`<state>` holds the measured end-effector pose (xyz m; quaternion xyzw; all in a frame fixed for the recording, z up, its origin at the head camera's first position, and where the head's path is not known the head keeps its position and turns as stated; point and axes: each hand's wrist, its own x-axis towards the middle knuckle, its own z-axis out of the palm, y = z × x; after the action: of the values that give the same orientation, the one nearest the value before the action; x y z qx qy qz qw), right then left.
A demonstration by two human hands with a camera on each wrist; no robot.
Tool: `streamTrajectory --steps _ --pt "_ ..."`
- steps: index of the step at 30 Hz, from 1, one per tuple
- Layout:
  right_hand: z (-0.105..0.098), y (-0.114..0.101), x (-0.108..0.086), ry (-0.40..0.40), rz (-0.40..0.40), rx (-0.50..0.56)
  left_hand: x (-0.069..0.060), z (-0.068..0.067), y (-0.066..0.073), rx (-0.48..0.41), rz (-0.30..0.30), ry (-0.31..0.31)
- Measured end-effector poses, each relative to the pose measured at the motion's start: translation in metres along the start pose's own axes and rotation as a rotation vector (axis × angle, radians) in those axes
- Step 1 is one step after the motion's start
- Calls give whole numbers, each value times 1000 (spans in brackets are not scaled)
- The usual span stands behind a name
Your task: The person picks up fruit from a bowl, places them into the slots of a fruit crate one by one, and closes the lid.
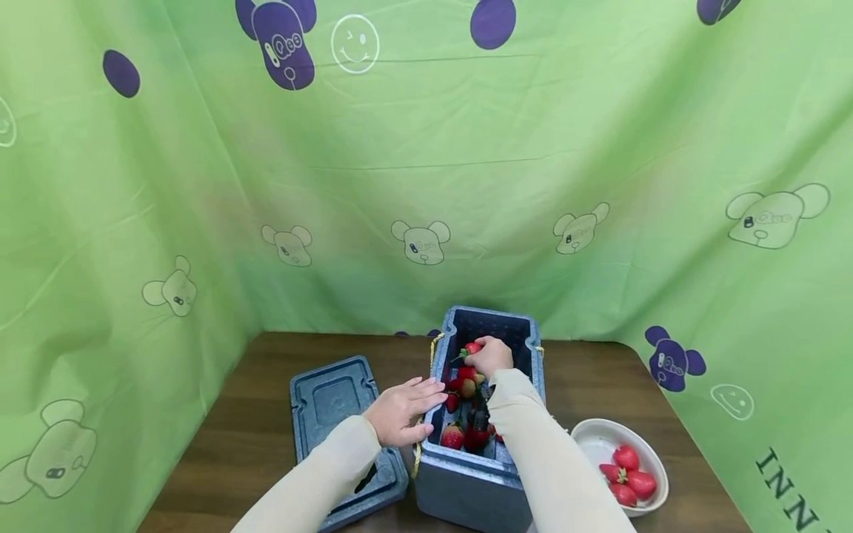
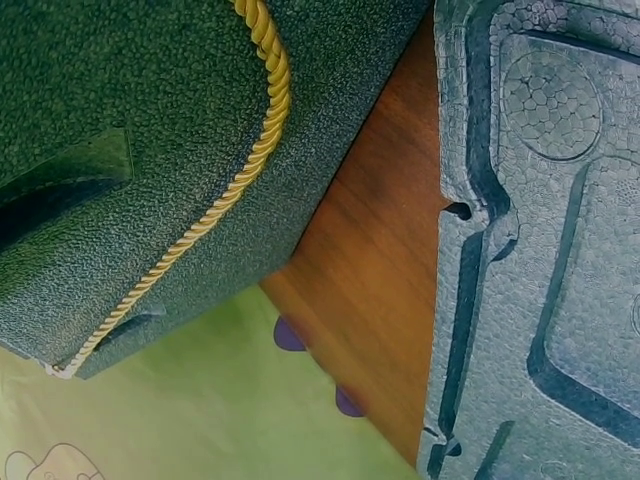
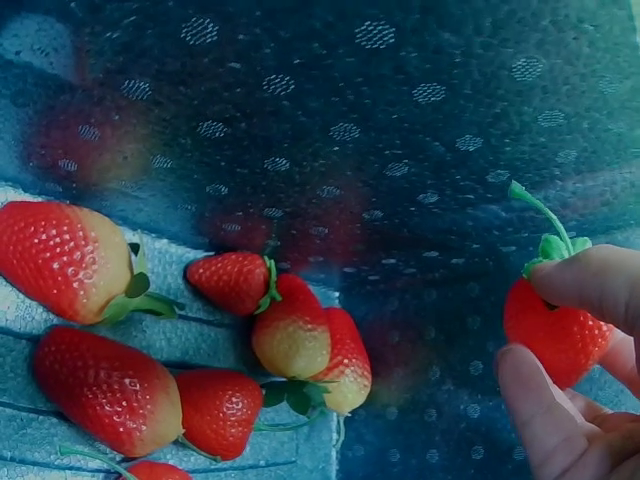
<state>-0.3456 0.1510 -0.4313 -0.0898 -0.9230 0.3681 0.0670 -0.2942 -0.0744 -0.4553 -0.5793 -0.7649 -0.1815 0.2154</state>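
A blue-grey foam box (image 1: 466, 481) stands with its top off, several strawberries lying inside on a light ridged layer. My right hand (image 1: 492, 358) is inside the far half of the box. Between thumb and fingers it pinches a red strawberry (image 3: 555, 330) with a green stem. Other strawberries (image 3: 108, 388) lie to the left in the right wrist view. The left hand (image 1: 405, 411), fingers extended, rests on the box's left rim. In the left wrist view only the box's outer side (image 2: 200, 130) and its yellow rope (image 2: 262, 150) show, not the hand.
A blue-grey lid (image 1: 333, 400) lies on the wooden table (image 1: 253, 414) left of the box, also in the left wrist view (image 2: 590, 270). On the right, a white bowl (image 1: 595, 437) holds several strawberries (image 1: 641, 484). Green printed cloth (image 1: 493, 185) hangs behind the table.
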Motion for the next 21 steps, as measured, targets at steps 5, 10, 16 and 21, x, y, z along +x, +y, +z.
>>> streamTrajectory --steps 5,10,16,21 --pt "2 3 -2 -5 25 6 1 1 2 -32 -11 -17" --pt "2 3 -3 -8 23 15 2 1 2 -34 -11 -14" --pt "1 1 -3 -6 12 17 1 2 1 -17 -16 -13" --pt "-17 -22 -1 -56 -53 48 -1 -1 -1 -16 -24 -18"
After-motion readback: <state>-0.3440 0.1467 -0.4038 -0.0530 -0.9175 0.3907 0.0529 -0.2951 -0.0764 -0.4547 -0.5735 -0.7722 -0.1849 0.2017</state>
